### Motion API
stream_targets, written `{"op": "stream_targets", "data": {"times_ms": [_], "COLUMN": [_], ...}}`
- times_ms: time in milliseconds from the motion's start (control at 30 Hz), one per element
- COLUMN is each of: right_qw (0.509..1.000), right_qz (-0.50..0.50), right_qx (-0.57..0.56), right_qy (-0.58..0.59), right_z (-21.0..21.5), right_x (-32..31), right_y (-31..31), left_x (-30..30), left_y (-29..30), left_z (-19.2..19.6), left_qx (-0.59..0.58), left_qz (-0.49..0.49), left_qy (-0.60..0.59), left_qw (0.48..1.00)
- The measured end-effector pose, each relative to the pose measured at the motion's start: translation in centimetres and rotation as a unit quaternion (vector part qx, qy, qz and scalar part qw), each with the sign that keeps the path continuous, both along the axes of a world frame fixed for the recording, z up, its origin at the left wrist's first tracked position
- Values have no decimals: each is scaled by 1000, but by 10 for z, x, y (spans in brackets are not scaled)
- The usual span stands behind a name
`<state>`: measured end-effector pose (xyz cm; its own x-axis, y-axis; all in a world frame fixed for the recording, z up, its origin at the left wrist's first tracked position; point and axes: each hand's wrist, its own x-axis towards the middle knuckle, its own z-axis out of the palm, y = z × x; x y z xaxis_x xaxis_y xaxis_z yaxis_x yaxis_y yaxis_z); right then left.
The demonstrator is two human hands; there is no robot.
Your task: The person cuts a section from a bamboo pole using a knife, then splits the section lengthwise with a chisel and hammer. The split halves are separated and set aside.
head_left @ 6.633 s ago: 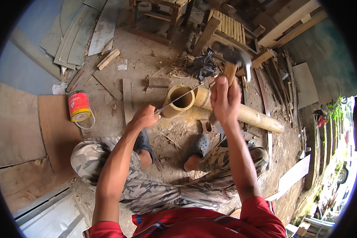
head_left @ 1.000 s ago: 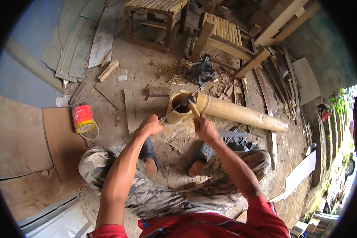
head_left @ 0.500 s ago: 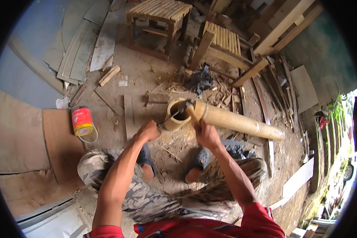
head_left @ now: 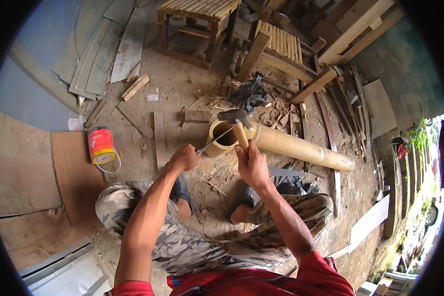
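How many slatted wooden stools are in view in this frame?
2: one slatted stool stands upright at the top centre; a second stool leans tipped just right of it. The timber pile behind may hide more.

smooth pale bamboo pole (head_left: pixel 291 145); wooden-handled hammer (head_left: pixel 238 126), head probably metal.

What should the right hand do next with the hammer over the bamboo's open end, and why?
Probably bring the hammer down in a short tap on the blade. The right hand grips the wooden handle with the head above the bamboo rim, and the left hand holds the thin blade across the open end, apparently set for splitting.
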<state>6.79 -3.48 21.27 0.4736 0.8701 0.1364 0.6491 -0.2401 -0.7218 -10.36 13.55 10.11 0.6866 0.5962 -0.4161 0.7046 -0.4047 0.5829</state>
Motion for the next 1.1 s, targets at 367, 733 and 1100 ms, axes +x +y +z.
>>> {"op": "stream_targets", "data": {"times_ms": [367, 733, 1100], "right_qw": [996, 993, 988], "right_qz": [-7, 15, 39], "right_qx": [-84, -101, -111], "right_qy": [3, -64, -98], "right_z": [-35, -57, -57], "right_x": [-4, 5, 11], "right_y": [-13, -17, -15], "left_x": [12, 18, 19], "left_y": [-10, -12, -8], "left_z": [-1, 17, 8], "left_qx": [16, 7, 32], "left_qz": [46, 47, 52], "left_qy": [-18, 23, 17], "left_qw": [999, 999, 998]}}
